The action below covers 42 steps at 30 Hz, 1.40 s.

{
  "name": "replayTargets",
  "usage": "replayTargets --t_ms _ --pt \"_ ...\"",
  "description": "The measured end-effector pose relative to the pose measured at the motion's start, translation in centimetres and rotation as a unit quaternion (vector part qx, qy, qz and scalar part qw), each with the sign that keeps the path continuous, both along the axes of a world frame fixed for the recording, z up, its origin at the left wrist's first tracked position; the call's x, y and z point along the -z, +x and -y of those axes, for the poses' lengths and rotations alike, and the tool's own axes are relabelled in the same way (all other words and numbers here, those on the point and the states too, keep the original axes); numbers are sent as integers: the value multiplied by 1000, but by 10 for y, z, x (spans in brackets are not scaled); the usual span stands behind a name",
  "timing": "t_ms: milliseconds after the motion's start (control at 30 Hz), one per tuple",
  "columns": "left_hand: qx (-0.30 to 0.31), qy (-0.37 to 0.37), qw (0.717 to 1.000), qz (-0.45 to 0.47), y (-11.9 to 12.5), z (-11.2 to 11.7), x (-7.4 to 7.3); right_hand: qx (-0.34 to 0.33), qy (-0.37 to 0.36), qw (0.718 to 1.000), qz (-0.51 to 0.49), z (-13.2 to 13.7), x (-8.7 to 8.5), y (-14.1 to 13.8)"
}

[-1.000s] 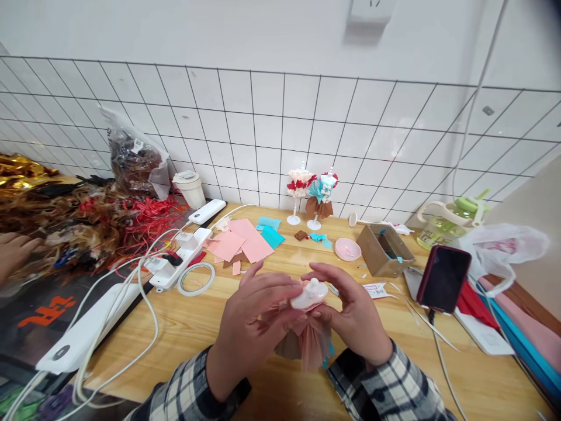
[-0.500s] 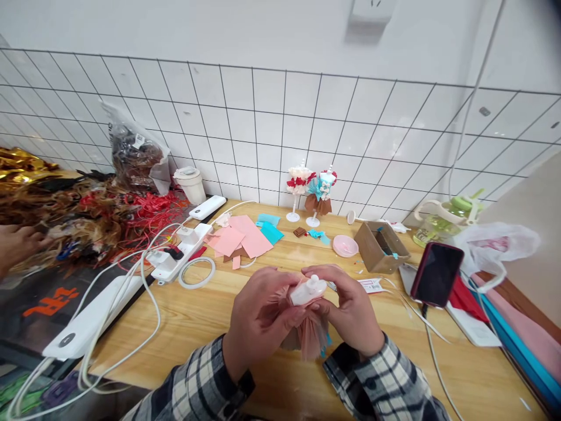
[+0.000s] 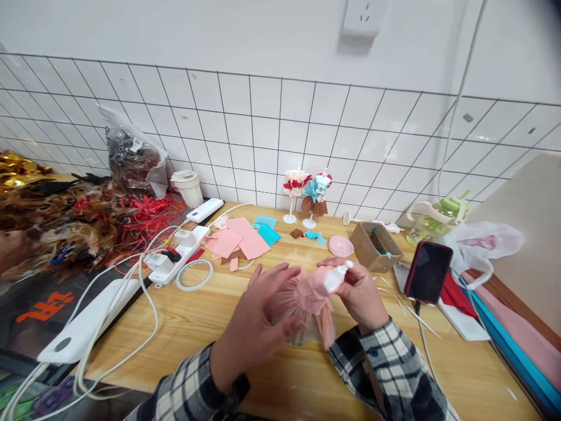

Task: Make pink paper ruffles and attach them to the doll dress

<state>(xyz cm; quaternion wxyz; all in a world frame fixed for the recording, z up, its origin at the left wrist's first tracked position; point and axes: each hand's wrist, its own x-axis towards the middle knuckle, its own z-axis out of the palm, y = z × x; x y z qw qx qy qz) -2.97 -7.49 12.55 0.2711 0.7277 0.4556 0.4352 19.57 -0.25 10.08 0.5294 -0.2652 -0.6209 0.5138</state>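
One dress form [image 3: 313, 292], smooth white top [image 3: 335, 279], gathered pink skirt [image 3: 326, 323], lower centre of frame, pinched in right-hand grip [image 3: 363, 297], left-hand grip [image 3: 258, 318] spread, wood-grain worktop [image 3: 184, 327], glossy tiled wall [image 3: 236, 134] above.

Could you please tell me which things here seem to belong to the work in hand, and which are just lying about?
Likely belonging: pink dress form in the right hand; pink sheets; two dressed forms by the wall.
Probably just lying about: phone; bottle; cup.
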Motion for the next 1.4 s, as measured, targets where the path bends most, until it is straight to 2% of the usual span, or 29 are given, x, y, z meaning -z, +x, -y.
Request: replayTargets --t_ms 100,200,267,300,433,533,600,700,767,900,967,1067,1167,1267,1400 --pt "53 -82 992 85 -16 -10 -15 -66 -25 998 -1 -10 -10 12" --pt "201 -193 950 139 -18 -33 -27 -216 -6 976 29 -22 -23 11" --pt "243 -201 933 174 -10 -47 -30 -301 9 953 40 -27 -32 4" --pt "256 -200 926 193 -6 -53 -30 -318 20 947 46 -28 -36 0" --pt "284 -189 905 253 7 -63 -24 -284 79 952 82 -22 -50 -12" --pt "324 -211 882 269 10 -61 -20 -283 86 948 115 -15 -58 -13" --pt "332 -232 866 293 11 -58 -20 -259 97 953 127 -11 -62 -13" --pt "304 -259 862 313 12 -55 -22 -208 137 961 118 -9 -62 -15" --pt "294 -283 869 280 12 -55 -25 -171 159 967 105 -10 -59 -18" --pt "220 -266 918 196 9 -55 -31 -19 129 989 69 -12 -48 -17" --pt "181 -247 935 177 7 -55 -32 29 99 990 92 -11 -45 -13" --pt "156 -209 945 197 6 -55 -29 39 88 982 162 -6 -45 -7" --pt "124 -139 963 193 5 -55 -24 41 97 976 192 -2 -46 -4" --pt "51 -65 989 125 5 -56 -16 55 106 971 208 -1 -43 -5" --pt "-56 -15 996 72 6 -53 -4 52 111 972 199 2 -33 -6"
